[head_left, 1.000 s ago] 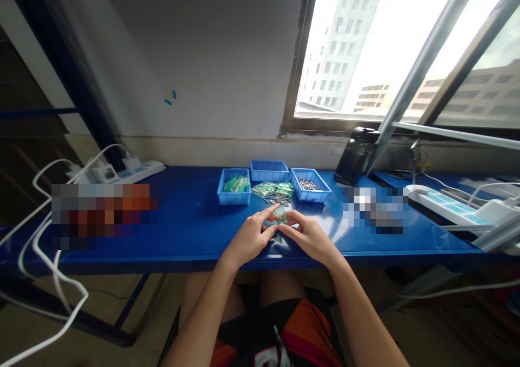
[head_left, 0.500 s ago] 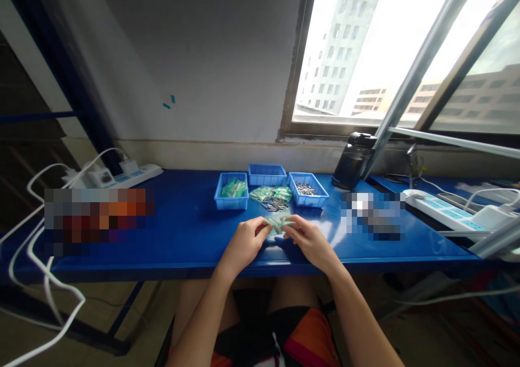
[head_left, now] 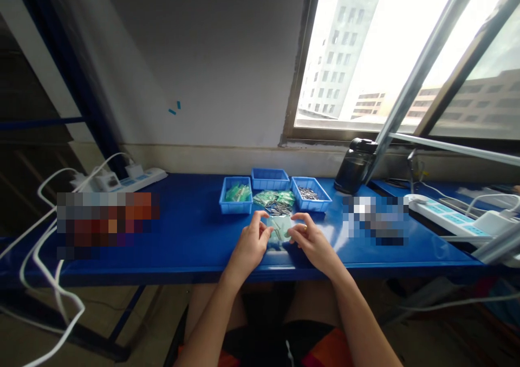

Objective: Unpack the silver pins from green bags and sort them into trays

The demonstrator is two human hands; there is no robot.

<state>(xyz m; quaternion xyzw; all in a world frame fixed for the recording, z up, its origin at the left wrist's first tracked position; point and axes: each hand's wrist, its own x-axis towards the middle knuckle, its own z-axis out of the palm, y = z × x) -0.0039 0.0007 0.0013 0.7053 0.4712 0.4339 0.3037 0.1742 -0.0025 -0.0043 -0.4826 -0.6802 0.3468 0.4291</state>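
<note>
A small clear, greenish plastic bag (head_left: 279,229) with a few thin metal pieces inside is spread between my hands, low over the desk. My left hand (head_left: 255,239) has its thumb at the bag's left edge, the index finger raised away from it. On the opposite edge, my right hand (head_left: 311,238) pinches with thumb and curled fingers, its index finger lifted too. Just beyond lie loose metal pins (head_left: 280,210) and several green plastic bags (head_left: 268,198). Left of them a blue bin (head_left: 235,208) contains more green bags; to the right, another blue bin (head_left: 312,204) contains metal pins.
A third blue bin (head_left: 270,180) stands at the back of the blue desk (head_left: 182,231). A black bottle (head_left: 354,166) is by the window. Power strips (head_left: 140,179) and white cables lie at both sides. Blurred-out patches cover items left and right.
The bag, bunched up between my fingers before, is now spread flatter. My index fingers have lifted and my hands stand slightly farther apart. The view has shifted a little.
</note>
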